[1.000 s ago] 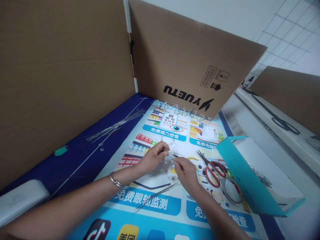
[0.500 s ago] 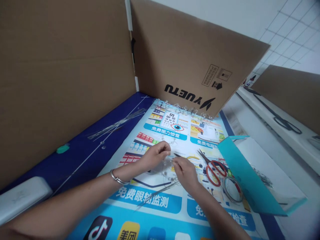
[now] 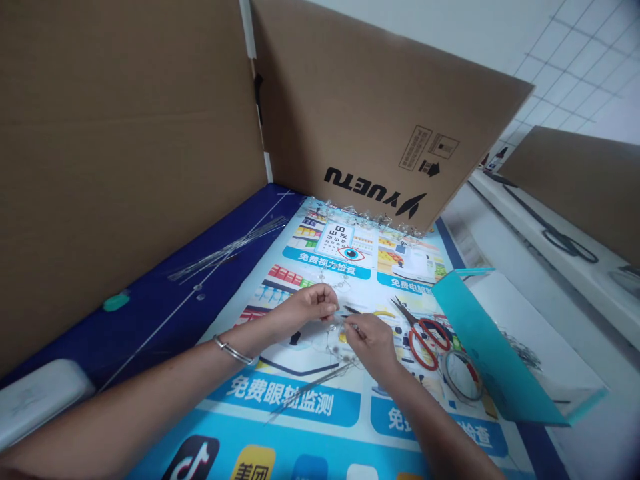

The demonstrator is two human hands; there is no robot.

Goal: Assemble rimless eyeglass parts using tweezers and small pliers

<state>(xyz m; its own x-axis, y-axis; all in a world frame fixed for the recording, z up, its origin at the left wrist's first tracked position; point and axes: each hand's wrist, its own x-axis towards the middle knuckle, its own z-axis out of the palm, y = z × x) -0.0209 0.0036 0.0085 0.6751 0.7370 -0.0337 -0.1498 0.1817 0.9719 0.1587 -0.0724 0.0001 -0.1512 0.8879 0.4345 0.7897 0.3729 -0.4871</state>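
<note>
The left hand and right hand are close together above a printed poster, their fingertips meeting as both pinch a strand of clear beads on thin wire. The pinched part lies directly between the fingertips and is partly hidden by them, while the rest loops below the hands and up toward the printed eye chart. A short dark pointed tip shows just beyond the right hand; what it belongs to cannot be told. A metal bangle circles the left wrist. A bundle of straight wires lies just below the hands, and another lies farther left on a dark blue mat. Red-handled scissors and a roll of clear tape sit right of the right hand, beside a teal folder holding a clump of beaded wire. More clear beads line the foot of a cardboard panel.
</note>
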